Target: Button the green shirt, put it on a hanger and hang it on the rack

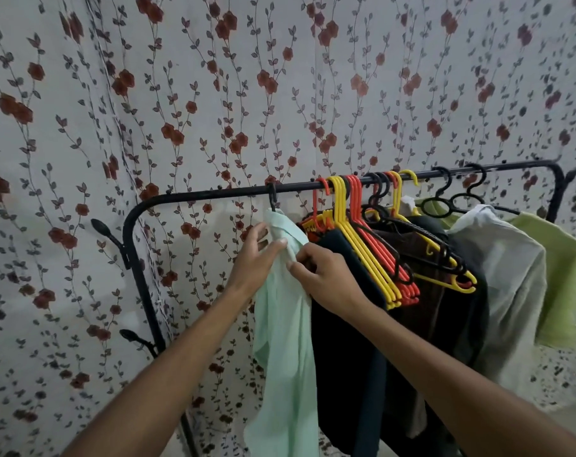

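A pale mint-green shirt (285,341) hangs from a black hanger whose hook (272,196) is over the left part of the black rack's top bar (214,191). My left hand (258,258) grips the shirt's fabric just below the collar from the left. My right hand (326,275) pinches the same front edge from the right, fingers closed on the cloth. The two hands almost touch. The hanger's body is hidden inside the shirt.
Right of the shirt hang a black garment (346,324), a bunch of empty yellow and orange hangers (372,258), black hangers, a grey shirt (507,291) and a lime-green garment (560,282). A floral curtain (115,127) covers the wall behind.
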